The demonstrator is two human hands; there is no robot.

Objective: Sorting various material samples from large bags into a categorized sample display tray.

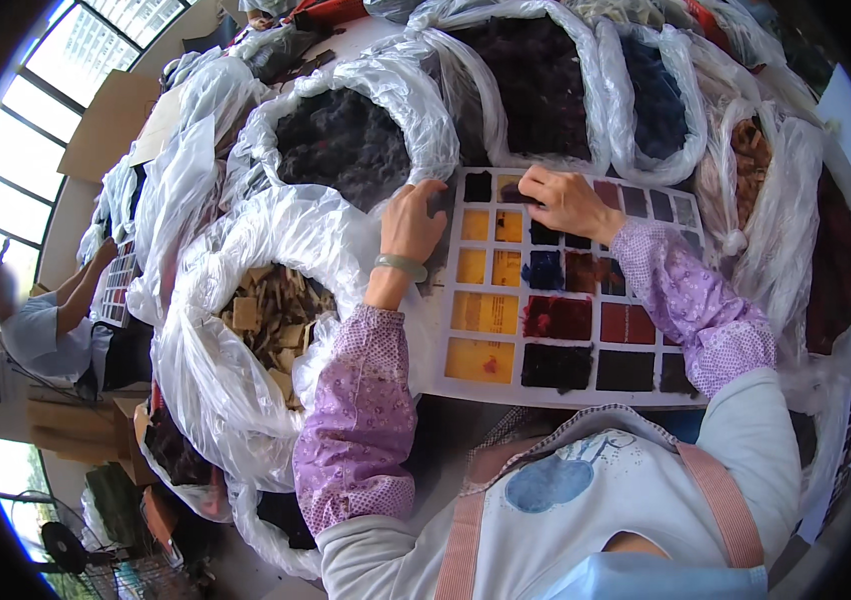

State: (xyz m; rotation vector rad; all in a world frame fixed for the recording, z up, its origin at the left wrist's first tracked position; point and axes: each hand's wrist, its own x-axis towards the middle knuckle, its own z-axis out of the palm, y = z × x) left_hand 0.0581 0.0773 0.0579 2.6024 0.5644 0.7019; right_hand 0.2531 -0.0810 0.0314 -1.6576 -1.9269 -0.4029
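Observation:
A white grid tray (pixel 511 396) lies in front of me, its compartments filled with dark, red, blue and brown fuzzy pieces. Several compartments on its left show a bare yellow base (pixel 479 312). My right hand (pixel 568 203) is over the tray's far row, fingers pinched beside a compartment with a dark piece (pixel 509 192); what they hold is hidden. Just off the tray's far left corner, my left hand (pixel 412 228) has its fingers curled, close to the near rim of a plastic-lined bag of dark grey fluff (pixel 344 140). Whatever is in these fingers I cannot make out.
Open plastic-lined bags surround the tray: brown chips (pixel 281 310) at left, dark purple fluff (pixel 526 90) and blue fluff (pixel 654 95) beyond, orange-brown pieces (pixel 749 165) at right. Another person (pixel 51 320) works at a similar grid far left, near a fan (pixel 66 545).

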